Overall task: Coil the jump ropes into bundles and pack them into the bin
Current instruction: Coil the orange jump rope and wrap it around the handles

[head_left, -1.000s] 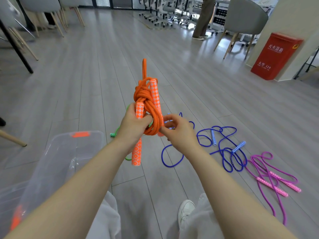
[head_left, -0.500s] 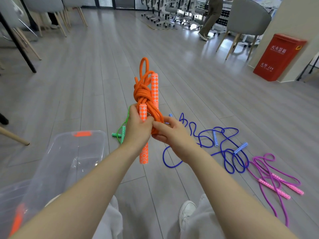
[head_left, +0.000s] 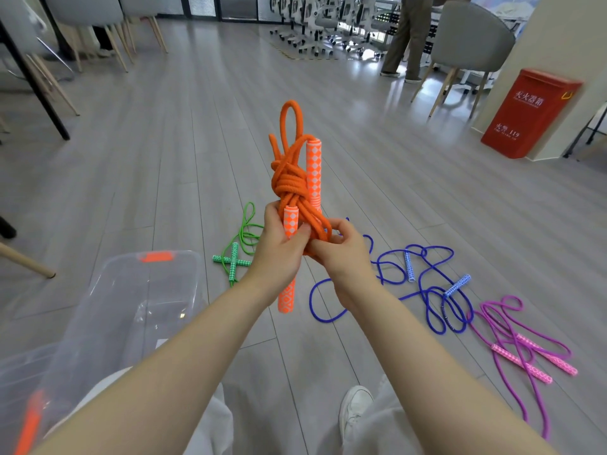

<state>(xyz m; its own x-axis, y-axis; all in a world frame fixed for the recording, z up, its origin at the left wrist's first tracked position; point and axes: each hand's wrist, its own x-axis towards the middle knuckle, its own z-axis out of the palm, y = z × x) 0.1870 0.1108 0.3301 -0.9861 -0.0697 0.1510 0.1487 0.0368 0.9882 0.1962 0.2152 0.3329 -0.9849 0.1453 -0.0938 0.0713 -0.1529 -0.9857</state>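
An orange jump rope is wound into a knotted bundle held upright in front of me, one loop sticking up and both patterned handles alongside. My left hand grips a handle and the lower coils. My right hand pinches the rope's lower strands from the right. A clear plastic bin with orange latches stands on the floor at lower left. Loose on the floor lie a green rope, a blue rope and a purple rope.
Grey plank floor all round. A red box stands by the wall at right, a grey chair behind it, a person's legs walking far back. Chair and table legs stand at left. My shoe is below.
My hands have lifted the orange bundle slightly and drawn closer together. My right hand moved in from the right to pinch the lower strands. The top loop stands taller and wider.
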